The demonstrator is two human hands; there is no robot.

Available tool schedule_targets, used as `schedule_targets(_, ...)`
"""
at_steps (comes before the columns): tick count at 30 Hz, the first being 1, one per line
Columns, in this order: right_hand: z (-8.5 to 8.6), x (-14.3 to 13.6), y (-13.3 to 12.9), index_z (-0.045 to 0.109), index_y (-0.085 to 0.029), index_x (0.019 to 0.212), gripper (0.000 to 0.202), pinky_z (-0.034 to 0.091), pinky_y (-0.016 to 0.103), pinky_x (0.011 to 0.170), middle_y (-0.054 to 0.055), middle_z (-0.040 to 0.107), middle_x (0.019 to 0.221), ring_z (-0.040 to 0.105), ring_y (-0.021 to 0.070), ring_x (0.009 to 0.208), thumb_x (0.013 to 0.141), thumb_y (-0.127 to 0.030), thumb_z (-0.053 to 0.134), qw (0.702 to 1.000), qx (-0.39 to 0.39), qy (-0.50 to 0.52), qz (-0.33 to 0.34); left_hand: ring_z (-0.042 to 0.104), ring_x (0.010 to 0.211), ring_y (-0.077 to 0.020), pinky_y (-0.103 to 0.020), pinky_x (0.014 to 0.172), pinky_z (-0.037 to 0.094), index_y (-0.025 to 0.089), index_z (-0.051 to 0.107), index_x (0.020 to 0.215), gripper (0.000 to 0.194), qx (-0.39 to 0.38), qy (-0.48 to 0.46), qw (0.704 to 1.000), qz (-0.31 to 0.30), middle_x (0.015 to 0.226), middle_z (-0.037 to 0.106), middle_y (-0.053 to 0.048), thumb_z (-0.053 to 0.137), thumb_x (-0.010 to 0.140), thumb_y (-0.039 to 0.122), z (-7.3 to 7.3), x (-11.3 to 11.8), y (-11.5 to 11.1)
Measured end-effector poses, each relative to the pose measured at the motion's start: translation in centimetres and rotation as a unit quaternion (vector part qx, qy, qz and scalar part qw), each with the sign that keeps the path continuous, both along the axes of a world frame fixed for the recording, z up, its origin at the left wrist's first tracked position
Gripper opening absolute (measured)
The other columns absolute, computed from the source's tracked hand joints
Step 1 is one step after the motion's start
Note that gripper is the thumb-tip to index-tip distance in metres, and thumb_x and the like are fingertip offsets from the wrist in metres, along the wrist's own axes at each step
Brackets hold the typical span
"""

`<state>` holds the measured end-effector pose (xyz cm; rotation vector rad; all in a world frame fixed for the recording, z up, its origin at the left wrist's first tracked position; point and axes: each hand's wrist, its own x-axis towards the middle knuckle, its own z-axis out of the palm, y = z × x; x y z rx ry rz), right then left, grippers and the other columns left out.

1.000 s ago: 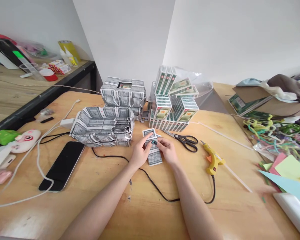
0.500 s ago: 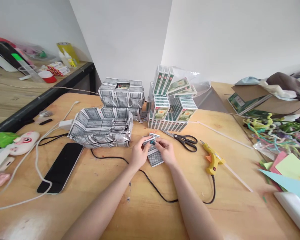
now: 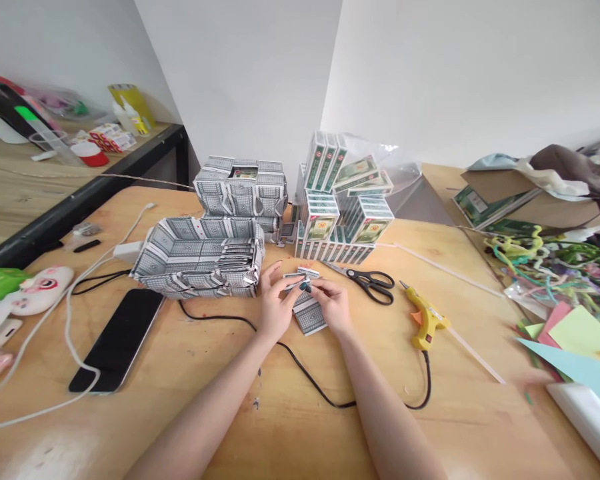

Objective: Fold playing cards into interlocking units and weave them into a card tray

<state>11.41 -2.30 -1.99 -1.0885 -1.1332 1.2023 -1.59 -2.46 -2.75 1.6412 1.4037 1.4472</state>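
Patterned grey-and-white cards (image 3: 311, 316) lie on the wooden table between my hands, folded at the upper end. My left hand (image 3: 276, 301) pinches the folded card piece from the left, its index finger lifted a little. From the right, my right hand (image 3: 333, 301) grips the same piece, its fingertips close to the left ones. Dark nail polish shows where the fingertips meet. An open box made of the same cards (image 3: 195, 250) stands just left of my hands, with a stack of folded cards (image 3: 237, 257) inside its right end.
Behind stand another card structure (image 3: 243, 190) and stacked card packs (image 3: 323, 223). Black scissors (image 3: 375, 283) and a yellow glue gun (image 3: 427, 320) lie to the right, its black cable (image 3: 305, 370) running below my hands. A phone (image 3: 120, 340) and white cable (image 3: 70, 320) are left.
The fingers of my left hand have shifted, with the index finger now raised more. Both hands remain at the folded card piece. The view has moved slightly.
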Motion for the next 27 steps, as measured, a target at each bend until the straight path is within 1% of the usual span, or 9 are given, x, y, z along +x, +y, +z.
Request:
schedule_targets(3,0.1,0.0,0.0,0.070,-0.022,0.075,0.012,0.045,0.032,0.069,0.003,0.065,0.077,0.057,0.0195,0.074,0.067,-0.030,0.064,1.000,-0.007,-0.002,0.005,0.048,0.113,-0.0195,-0.038,0.099,0.037,0.021,0.065,0.093,0.020,-0.011,-0.030,0.998,-0.048,0.111,0.057,-0.006,0.054,0.080,0.030,0.2,0.0,0.0)
schedule_targets(6,0.1,-0.1,0.0,0.069,-0.021,0.072,0.011,0.044,0.030,0.066,0.003,0.064,0.075,0.056,0.0183,0.070,0.065,-0.030,0.066,1.000,-0.015,0.001,-0.006,0.053,0.108,-0.0197,-0.036,0.095,0.041,0.019,0.065,0.096,0.022,-0.036,-0.059,0.995,-0.073,0.111,0.061,-0.007,0.052,0.081,0.030,0.3,0.0,-0.2)
schedule_targets(8,0.0,-0.1,0.0,0.067,-0.021,0.070,0.010,0.043,0.029,0.062,0.002,0.064,0.072,0.055,0.0165,0.066,0.065,-0.029,0.066,1.000,-0.022,0.008,-0.012,0.057,0.102,-0.0195,-0.034,0.091,0.045,0.018,0.065,0.097,0.024,-0.063,-0.068,0.993,-0.078,0.109,0.062,-0.007,0.052,0.081,0.030,0.4,0.0,-0.4)
schedule_targets(10,0.0,-0.2,-0.1,0.065,-0.020,0.067,0.010,0.042,0.028,0.059,0.001,0.062,0.067,0.054,0.0151,0.061,0.064,-0.029,0.067,0.999,-0.031,0.021,-0.019,0.061,0.093,-0.0191,-0.032,0.084,0.049,0.017,0.065,0.097,0.025,-0.089,-0.068,0.991,-0.068,0.101,0.066,-0.006,0.053,0.080,0.031,0.4,0.0,-0.5)
schedule_targets(13,0.0,-0.4,-0.2,0.060,-0.019,0.062,0.014,0.042,0.028,0.056,0.000,0.060,0.061,0.053,0.0143,0.056,0.061,-0.029,0.069,0.998,-0.035,0.039,-0.042,0.064,0.083,-0.0185,-0.029,0.075,0.051,0.016,0.066,0.095,0.025,-0.101,-0.058,0.992,-0.051,0.092,0.068,-0.006,0.055,0.079,0.031,0.4,0.0,-0.7)
schedule_targets(16,-0.1,-0.5,-0.3,0.057,-0.019,0.059,0.016,0.042,0.029,0.060,0.001,0.058,0.062,0.052,0.0146,0.059,0.061,-0.029,0.070,0.998,-0.005,0.018,-0.064,0.064,0.080,-0.0183,-0.028,0.073,0.052,0.016,0.067,0.092,0.024,-0.088,-0.053,0.994,-0.046,0.090,0.069,-0.006,0.055,0.079,0.031,0.5,-0.1,-0.7)
schedule_targets(21,0.0,-0.2,-0.3,0.060,-0.021,0.059,0.014,0.040,0.034,0.075,0.002,0.055,0.071,0.051,0.0179,0.075,0.066,-0.031,0.068,0.988,0.088,-0.082,-0.092,0.064,0.077,-0.0181,-0.028,0.071,0.051,0.017,0.068,0.089,0.023,-0.084,-0.060,0.994,-0.029,0.085,0.069,-0.006,0.055,0.078,0.032,0.7,-0.6,-0.7)
schedule_targets(24,0.6,0.2,-0.2,0.064,-0.022,0.067,0.012,0.040,0.033,0.075,0.004,0.055,0.078,0.051,0.0182,0.078,0.071,-0.033,0.064,0.990,0.091,-0.079,-0.077,0.063,0.073,-0.0174,-0.027,0.068,0.050,0.016,0.068,0.087,0.023,-0.099,-0.076,0.992,-0.033,0.081,0.069,-0.005,0.056,0.076,0.032,1.0,-0.6,-0.7)
schedule_targets(27,1.1,0.3,-0.2,0.066,-0.023,0.077,0.015,0.042,0.032,0.071,0.004,0.056,0.080,0.052,0.0182,0.077,0.073,-0.037,0.061,0.997,0.058,-0.050,-0.015,0.060,0.066,-0.0159,-0.024,0.061,0.049,0.015,0.068,0.079,0.022,-0.117,-0.079,0.989,-0.050,0.073,0.068,-0.003,0.056,0.075,0.034,1.3,-0.5,-0.9)
